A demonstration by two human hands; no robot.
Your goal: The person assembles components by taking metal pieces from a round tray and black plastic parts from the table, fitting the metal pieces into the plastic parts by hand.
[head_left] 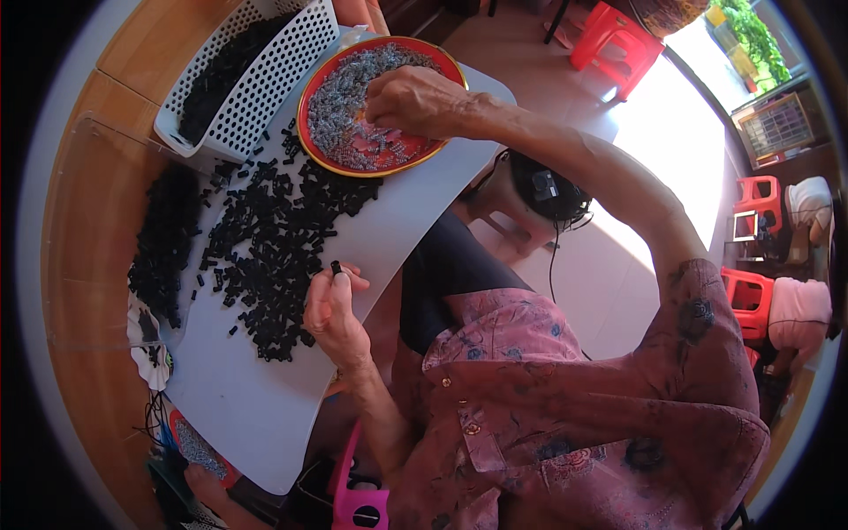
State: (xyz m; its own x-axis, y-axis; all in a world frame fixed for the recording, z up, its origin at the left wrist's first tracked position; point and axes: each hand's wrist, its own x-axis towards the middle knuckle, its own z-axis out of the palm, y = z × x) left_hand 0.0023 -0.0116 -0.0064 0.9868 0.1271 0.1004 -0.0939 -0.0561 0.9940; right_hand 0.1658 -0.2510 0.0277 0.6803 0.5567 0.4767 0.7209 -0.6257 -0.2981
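Black piece (336,268) stands pinched between thumb and fingers of the left hand (337,320), held upturned; the right hand (408,103) reaches farther forward, fingers bunched down among springs (338,106) in a red tray (412,158), their grip impossible to tell; the piece is short and tubular; similar parts (269,256) lie heaped beyond the left hand on a white table (265,415); a red stool (609,44) stands well right of both hands.

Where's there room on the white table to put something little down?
Bare: the white table below the black pieces, and a strip between the red tray and left hand. Crowded: where black pieces spread toward the white basket.
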